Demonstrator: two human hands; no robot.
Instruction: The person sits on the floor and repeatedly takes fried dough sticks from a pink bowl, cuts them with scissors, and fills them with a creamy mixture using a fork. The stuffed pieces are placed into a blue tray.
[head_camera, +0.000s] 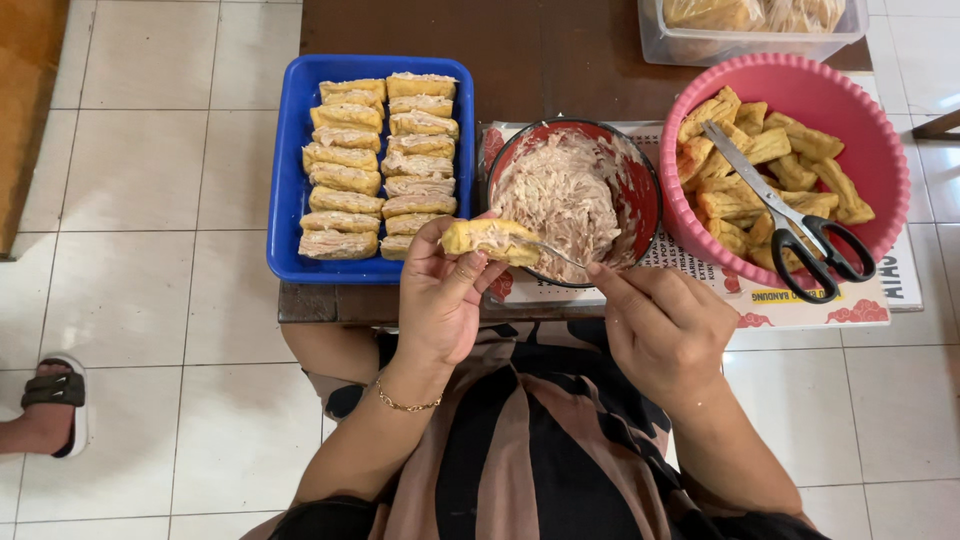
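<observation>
My left hand (440, 295) holds a fried tofu piece (492, 240) with pale filling inside, just at the near rim of a red bowl (640, 190). The bowl holds a pinkish-white minced paste (558, 200). My right hand (665, 325) grips a thin metal utensil (555, 252) whose tip points into the tofu piece. A blue tray (290, 150) to the left holds two rows of stuffed tofu pieces (380, 165). A pink basin (880, 140) to the right holds plain fried tofu (770, 170) with black-handled scissors (800, 225) lying on top.
All stand on a small dark wooden table (540, 50) over a white tiled floor. A clear plastic container (750, 35) sits at the far edge. Printed paper (800, 305) lies under the bowl and basin. Another person's sandalled foot (50, 405) is at the left.
</observation>
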